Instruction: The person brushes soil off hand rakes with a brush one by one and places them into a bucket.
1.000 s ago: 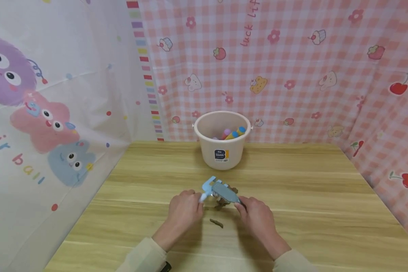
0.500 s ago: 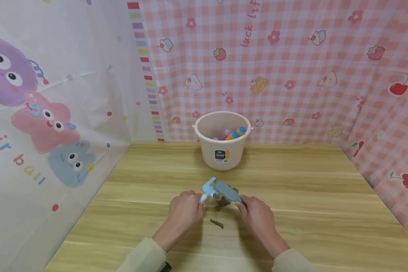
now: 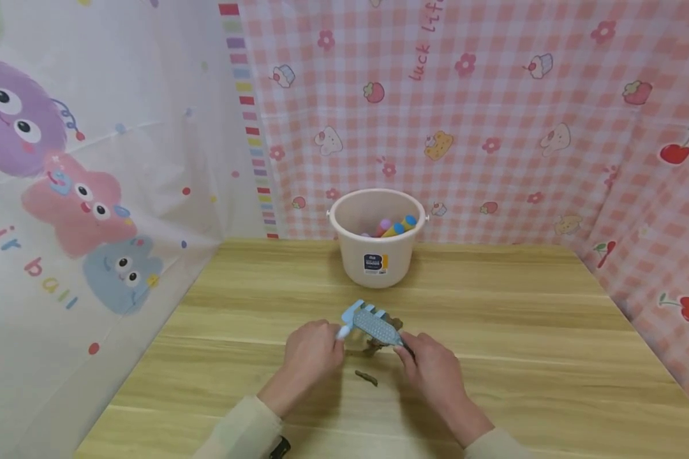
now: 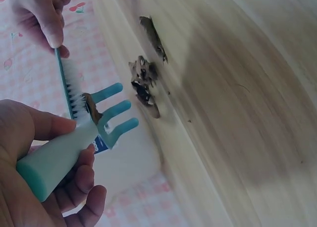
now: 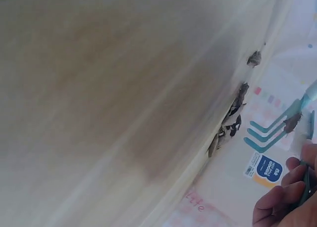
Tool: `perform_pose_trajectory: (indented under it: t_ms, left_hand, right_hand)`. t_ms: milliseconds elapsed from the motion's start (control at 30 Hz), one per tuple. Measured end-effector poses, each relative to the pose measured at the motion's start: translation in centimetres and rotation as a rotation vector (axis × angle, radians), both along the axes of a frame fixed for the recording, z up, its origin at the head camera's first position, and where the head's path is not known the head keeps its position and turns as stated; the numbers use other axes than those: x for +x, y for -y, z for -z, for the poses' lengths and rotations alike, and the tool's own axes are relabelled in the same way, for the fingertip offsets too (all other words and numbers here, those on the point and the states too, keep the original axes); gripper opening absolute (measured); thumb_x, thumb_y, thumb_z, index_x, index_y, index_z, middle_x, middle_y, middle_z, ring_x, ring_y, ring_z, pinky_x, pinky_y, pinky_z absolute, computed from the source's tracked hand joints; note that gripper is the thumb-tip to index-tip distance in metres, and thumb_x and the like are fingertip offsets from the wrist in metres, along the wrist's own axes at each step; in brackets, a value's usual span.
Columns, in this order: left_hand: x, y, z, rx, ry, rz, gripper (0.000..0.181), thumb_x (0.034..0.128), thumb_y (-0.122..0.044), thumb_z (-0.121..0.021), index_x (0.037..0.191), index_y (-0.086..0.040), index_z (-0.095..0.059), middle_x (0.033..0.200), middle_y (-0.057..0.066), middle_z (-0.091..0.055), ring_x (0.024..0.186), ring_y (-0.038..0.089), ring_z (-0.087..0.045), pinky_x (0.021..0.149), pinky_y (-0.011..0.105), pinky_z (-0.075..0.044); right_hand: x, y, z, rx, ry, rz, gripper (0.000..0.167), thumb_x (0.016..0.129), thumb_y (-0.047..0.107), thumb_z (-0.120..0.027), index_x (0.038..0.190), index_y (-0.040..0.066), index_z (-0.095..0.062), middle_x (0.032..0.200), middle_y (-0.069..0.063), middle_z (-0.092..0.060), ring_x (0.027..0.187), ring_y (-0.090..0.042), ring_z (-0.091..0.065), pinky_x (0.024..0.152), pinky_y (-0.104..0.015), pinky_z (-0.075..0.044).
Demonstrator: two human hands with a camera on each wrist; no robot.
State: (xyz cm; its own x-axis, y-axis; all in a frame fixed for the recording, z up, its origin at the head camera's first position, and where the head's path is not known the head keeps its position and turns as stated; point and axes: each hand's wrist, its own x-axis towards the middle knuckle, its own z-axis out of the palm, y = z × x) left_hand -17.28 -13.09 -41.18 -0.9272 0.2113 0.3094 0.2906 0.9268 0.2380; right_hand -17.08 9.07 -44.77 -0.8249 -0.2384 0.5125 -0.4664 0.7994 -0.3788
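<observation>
My left hand [image 3: 312, 347] grips the pale handle of a small light-blue hand rake [image 4: 116, 113], its three bent tines pointing away from the palm. A brown scrap of dry leaf [image 4: 92, 108] is caught at the base of the tines. In my right hand [image 3: 433, 363] is a brush [image 3: 377, 327] with a blue-grey back and white bristles. The bristles lie against the rake and the leaf scrap in the left wrist view. Both tools are held above the table, over crumpled dry leaves [image 4: 143, 81]. A narrow curled leaf [image 3: 366, 377] lies closer to me.
Behind the tools stands a cream bucket [image 3: 350, 255] holding several colourful pieces with blue and pink ends. The wooden table [image 3: 494, 299] meets a pink checked cloth [image 3: 482, 102] at the back and a white cartoon cloth [image 3: 149, 76] on the left. Small crumbs dot the tabletop.
The brush has shifted slightly left and down along the rake and turned, showing its dotted back where bristles showed half a second ago. The rake and leaves on the table stay about where they were.
</observation>
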Motion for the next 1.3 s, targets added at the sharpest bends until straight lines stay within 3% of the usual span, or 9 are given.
perform_pose_trajectory:
  t_ms: [333,633,767,1000,1133,1300]
  left_hand:
    - [0.22,-0.18,0.34,-0.035,-0.021,0.003,0.017,0.0819,-0.010,-0.065,0.067,-0.012,-0.058,0.062,-0.001,-0.044,0.053,0.014,-0.041,0.043,0.028,-0.036]
    - [0.49,-0.28,0.57,-0.038,-0.045,0.008,0.019,0.0819,-0.012,-0.066,0.065,-0.013,-0.056,0.061,-0.002,-0.043,0.053,0.013,-0.041,0.042,0.028,-0.035]
    - [0.41,-0.28,0.65,-0.040,-0.016,0.009,0.020,0.0830,-0.012,-0.065,0.065,-0.013,-0.056,0.061,-0.002,-0.043,0.052,0.013,-0.041,0.042,0.028,-0.034]
    - [0.09,-0.05,-0.01,-0.022,0.053,-0.025,0.020,0.0818,-0.010,-0.063,0.064,-0.015,-0.055,0.060,-0.002,-0.046,0.052,0.014,-0.043,0.043,0.030,-0.037]
    - [0.05,-0.04,-0.13,-0.009,0.072,-0.018,0.018,0.0828,-0.010,-0.064,0.066,-0.013,-0.058,0.061,-0.002,-0.046,0.053,0.013,-0.043,0.044,0.029,-0.037]
    - [0.15,-0.13,0.03,-0.028,0.039,-0.021,0.017,0.0828,-0.010,-0.065,0.067,-0.012,-0.059,0.061,-0.002,-0.044,0.052,0.013,-0.042,0.043,0.028,-0.036]
  right_hand:
    - [-0.26,0.00,0.36,-0.022,0.103,0.088,0.024,0.090,0.020,-0.073,0.111,0.008,-0.074,0.071,-0.004,-0.060,0.061,-0.025,-0.059,0.053,-0.043,-0.047]
    - [-0.56,-0.62,0.62,-0.052,0.152,0.085,0.023,0.091,0.018,-0.072,0.111,0.006,-0.074,0.074,-0.005,-0.064,0.062,-0.022,-0.058,0.056,-0.042,-0.047]
    - [-0.54,-0.72,0.38,-0.079,0.127,0.084,0.023,0.090,0.017,-0.073,0.110,0.005,-0.074,0.076,-0.006,-0.064,0.063,-0.020,-0.057,0.056,-0.041,-0.047]
    - [-0.17,-0.45,-0.09,-0.035,0.054,-0.012,0.027,0.088,0.019,-0.075,0.113,0.007,-0.073,0.073,0.001,-0.058,0.058,-0.013,-0.049,0.051,-0.032,-0.041]
    - [-0.18,-0.23,0.09,-0.024,0.078,0.020,0.026,0.089,0.019,-0.075,0.112,0.007,-0.074,0.072,0.000,-0.057,0.057,-0.013,-0.048,0.050,-0.032,-0.040]
    - [-0.38,-0.10,0.38,-0.019,0.098,0.050,0.024,0.090,0.021,-0.074,0.112,0.009,-0.074,0.070,-0.001,-0.056,0.056,-0.017,-0.051,0.050,-0.036,-0.042]
